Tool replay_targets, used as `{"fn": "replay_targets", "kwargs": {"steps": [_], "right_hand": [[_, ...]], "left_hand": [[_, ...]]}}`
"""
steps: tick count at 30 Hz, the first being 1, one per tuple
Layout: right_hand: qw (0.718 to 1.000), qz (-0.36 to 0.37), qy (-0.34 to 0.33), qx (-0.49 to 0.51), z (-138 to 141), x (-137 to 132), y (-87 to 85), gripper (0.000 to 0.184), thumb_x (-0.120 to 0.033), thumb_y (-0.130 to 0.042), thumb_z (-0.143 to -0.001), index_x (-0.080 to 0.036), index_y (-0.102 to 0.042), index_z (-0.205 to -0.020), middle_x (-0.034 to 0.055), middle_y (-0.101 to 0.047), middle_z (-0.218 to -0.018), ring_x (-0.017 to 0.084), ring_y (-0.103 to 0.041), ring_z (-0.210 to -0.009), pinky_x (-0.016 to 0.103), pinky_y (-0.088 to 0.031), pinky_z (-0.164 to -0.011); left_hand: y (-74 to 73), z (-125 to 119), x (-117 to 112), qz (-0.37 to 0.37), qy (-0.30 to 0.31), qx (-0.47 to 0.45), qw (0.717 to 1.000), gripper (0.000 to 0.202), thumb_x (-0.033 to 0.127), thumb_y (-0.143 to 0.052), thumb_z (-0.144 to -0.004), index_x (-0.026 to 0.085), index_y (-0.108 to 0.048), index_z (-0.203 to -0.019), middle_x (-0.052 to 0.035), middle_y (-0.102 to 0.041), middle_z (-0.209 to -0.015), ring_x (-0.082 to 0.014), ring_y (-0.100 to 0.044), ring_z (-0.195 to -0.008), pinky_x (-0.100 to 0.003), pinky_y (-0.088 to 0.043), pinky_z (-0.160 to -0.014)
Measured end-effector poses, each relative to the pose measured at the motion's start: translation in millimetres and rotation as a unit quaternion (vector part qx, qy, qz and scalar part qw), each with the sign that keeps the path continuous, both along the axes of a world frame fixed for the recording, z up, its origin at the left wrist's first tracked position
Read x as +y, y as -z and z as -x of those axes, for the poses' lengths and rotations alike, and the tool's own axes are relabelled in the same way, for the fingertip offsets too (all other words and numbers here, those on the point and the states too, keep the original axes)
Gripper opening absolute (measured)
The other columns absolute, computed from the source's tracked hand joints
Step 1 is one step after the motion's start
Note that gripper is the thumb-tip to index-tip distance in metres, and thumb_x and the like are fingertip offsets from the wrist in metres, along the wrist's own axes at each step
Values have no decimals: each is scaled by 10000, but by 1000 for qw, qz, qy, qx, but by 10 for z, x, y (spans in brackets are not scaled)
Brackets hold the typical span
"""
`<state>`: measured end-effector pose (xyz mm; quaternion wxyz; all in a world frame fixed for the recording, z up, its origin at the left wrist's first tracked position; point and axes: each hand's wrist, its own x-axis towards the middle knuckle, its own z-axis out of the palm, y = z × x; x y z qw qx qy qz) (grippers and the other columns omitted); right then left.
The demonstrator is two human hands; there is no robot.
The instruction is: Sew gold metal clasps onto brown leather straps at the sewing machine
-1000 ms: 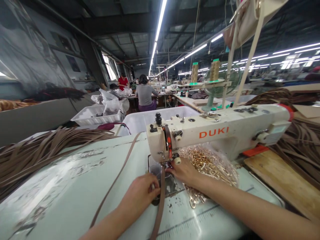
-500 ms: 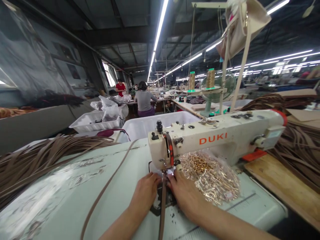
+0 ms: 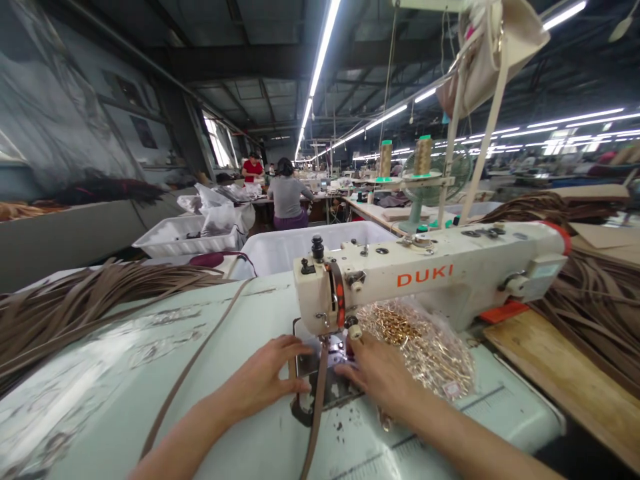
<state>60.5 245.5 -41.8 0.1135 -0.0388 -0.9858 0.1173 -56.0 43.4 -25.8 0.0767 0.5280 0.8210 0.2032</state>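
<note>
A narrow brown strap (image 3: pixel 319 400) runs from under the needle of the white sewing machine (image 3: pixel 425 270) toward me. My left hand (image 3: pixel 265 377) is left of the strap, thumb and fingers apart, with nothing visible in it. To the right of the needle, my right hand (image 3: pixel 383 370) has its thumb stretched toward the strap and its forefinger up by the machine's knob; the other fingers are partly hidden. A small gold metal clasp (image 3: pixel 385 421) shows just below that hand; I cannot tell whether it touches it. The needle plate (image 3: pixel 336 357) is lit.
A clear bag of gold metal clasps (image 3: pixel 425 347) lies under the machine arm. Brown straps (image 3: pixel 100 293) are heaped at left, more straps (image 3: pixel 580 313) at right beside a wooden board (image 3: pixel 555 367). Behind stand a white bin (image 3: pixel 320 233), thread cones (image 3: pixel 423 155) and a seated person (image 3: pixel 289 197).
Both hands have come away from the strap by the needle. My left hand moved left and spread its fingers; my right thumb moved off the strap. The strap's near end swung slightly left.
</note>
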Motion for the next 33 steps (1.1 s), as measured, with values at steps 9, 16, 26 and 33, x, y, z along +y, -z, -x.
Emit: {"fn": "replay_targets", "kwargs": {"steps": [9,16,26,33], "right_hand": [[997,54,45,-8,321,36,101,252,-391,-586,-838,-191,-646,-980,76,-659,-968,258,-606,-907,318,-423,-730],[996,76,43,-14,406,88,136,221,-374,-617,-819,-200,-662,-947,39,-677,-910,220,-619,-890,274,-424,-724],[997,47,-35,44,-66,221,70,142,-350,-567,-883,-273,-681,-918,-5,-626,-955,164,-599,-846,252,-423,-724],[991,84,-89,57,-121,231,145,170,-152,-581,-839,-288,-676,-877,-29,-623,-940,143,-558,-913,227,-410,-806]], "left_hand": [[182,-336,1,58,50,118,990,533,278,-524,-880,253,-366,-1388,-80,-403,-1408,-249,-371,-1292,-436,-323,-1085],[322,-782,175,47,-39,186,981,628,490,-420,-901,78,-385,-1373,-227,-404,-1383,-358,-366,-1286,-524,-361,-1034],[337,-824,138,54,-8,248,967,731,523,-462,-861,22,-348,-1380,-291,-356,-1378,-373,-306,-1300,-489,-363,-1030],[519,-875,184,34,4,294,955,816,598,-457,-833,-48,-390,-1327,-325,-388,-1333,-420,-348,-1256,-498,-426,-977]]}}
